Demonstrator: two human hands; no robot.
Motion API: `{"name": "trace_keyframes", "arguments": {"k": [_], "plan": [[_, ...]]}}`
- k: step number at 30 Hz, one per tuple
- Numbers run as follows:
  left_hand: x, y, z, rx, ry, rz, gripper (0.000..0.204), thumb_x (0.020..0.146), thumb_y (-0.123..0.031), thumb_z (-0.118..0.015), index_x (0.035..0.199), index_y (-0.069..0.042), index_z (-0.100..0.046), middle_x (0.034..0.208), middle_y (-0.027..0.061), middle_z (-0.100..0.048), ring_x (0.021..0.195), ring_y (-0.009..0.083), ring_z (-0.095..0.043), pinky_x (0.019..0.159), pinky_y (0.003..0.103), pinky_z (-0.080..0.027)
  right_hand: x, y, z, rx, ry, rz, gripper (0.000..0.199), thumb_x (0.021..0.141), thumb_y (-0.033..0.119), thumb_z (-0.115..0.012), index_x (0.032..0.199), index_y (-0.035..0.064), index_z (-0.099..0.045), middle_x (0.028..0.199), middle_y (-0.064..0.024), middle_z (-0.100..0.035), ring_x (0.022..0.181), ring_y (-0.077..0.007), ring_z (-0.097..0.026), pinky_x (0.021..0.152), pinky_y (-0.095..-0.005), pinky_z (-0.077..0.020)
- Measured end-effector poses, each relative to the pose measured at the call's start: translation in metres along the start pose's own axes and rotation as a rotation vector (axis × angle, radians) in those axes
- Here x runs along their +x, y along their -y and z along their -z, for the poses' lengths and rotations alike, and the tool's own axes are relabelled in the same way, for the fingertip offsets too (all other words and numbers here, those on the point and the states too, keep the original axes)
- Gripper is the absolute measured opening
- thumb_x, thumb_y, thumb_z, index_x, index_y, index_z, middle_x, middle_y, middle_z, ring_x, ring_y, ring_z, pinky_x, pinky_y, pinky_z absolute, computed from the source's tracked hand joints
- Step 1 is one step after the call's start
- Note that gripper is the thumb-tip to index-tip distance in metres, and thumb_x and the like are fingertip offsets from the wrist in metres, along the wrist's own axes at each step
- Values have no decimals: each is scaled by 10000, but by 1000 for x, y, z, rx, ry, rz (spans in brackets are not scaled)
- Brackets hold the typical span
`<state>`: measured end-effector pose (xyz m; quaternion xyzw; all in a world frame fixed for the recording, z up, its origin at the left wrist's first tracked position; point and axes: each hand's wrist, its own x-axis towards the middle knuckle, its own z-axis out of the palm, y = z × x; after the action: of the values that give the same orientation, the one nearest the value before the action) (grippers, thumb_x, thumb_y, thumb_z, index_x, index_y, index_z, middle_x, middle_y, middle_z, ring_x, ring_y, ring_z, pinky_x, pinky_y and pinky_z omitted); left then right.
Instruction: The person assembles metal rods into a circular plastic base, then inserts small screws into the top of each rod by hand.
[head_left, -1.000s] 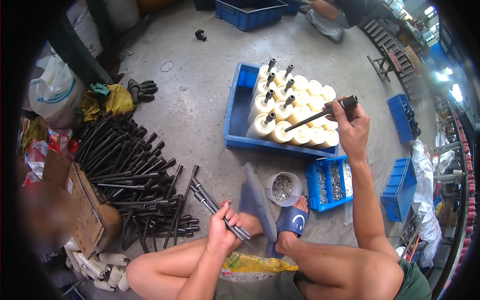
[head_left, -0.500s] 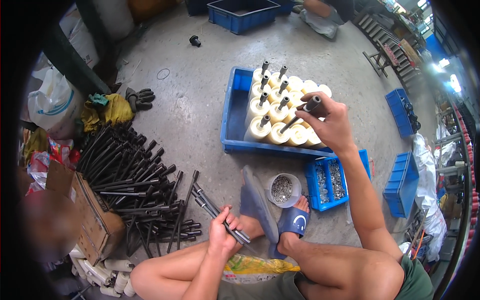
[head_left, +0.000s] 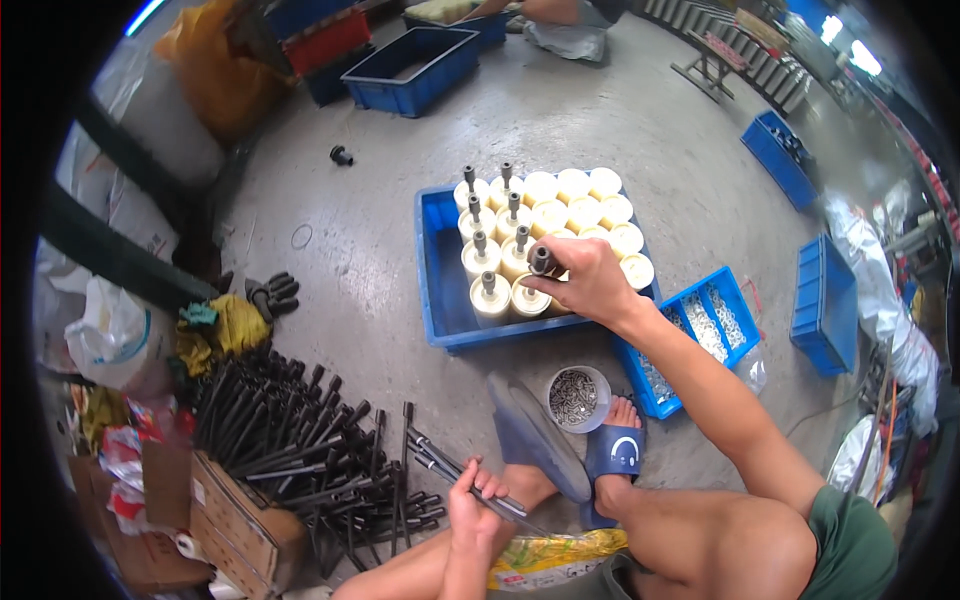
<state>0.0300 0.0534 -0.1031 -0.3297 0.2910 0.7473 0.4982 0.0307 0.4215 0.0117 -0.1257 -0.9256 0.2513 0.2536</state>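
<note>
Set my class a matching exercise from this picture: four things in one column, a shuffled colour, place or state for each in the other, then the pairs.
Things
1. Left hand
2. Round tub
3. Right hand
4. Cardboard box

Descriptions
A. Holds a single dark rod over the cream cylinders
B. Brown, beside the rod pile
C. Grips several thin rods
D. Contains small metal pieces

Pairs: 1-C, 2-D, 3-A, 4-B
</note>
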Motion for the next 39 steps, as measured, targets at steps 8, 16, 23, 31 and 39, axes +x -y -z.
{"name": "trace_keyframes", "arguments": {"k": [8, 16, 23, 31, 39], "plan": [[1, -2, 3, -21, 5, 23, 83, 1043, -166, -603, 1082, -96, -624, 667, -46, -423, 559, 107, -396, 586, 286, -388, 10, -13, -2, 116, 17, -19, 384, 767, 164, -866, 1022, 23, -617, 828, -190, -687, 819, -407, -686, 725, -482, -533], [0, -3, 0, -20, 3, 45, 70, 1031, -146, -611, 1071, -88, -616, 675, -35, -422, 573, 117, -396, 594, 288, -378, 9, -11, -2, 36, -45, -13, 378, 773, 190, -873, 951, 37, -576, 812, -178, -678, 810, -391, -691, 717, -457, -540], [1, -3, -1, -8, -15, 37, 74, 1035, -149, -605, 1068, -86, -624, 677, -37, -429, 572, 117, -399, 597, 287, -385, 13, -13, -8, 55, -81, 12, 357, 778, 130, -854, 964, 43, -563, 819, -183, -693, 810, -403, -695, 717, -470, -539], [3, -1, 3, 36, 1, 23, 96, 1050, -169, -586, 1095, -89, -615, 677, -38, -429, 568, 110, -402, 594, 289, -390, 20, -14, -12, 97, 83, 9, 372, 761, 122, -855, 1018, 41, -598, 831, -193, -698, 833, -410, -696, 741, -465, -546], [0, 1, 2, 35, -7, 8, 95, 1041, -164, -601, 1099, -90, -594, 687, -39, -425, 572, 108, -400, 595, 286, -385, 16, -6, -4, 85, 136, -24, 385, 797, 39, -796, 1151, 50, -644, 815, -155, -710, 771, -342, -717, 709, -413, -555]]}}
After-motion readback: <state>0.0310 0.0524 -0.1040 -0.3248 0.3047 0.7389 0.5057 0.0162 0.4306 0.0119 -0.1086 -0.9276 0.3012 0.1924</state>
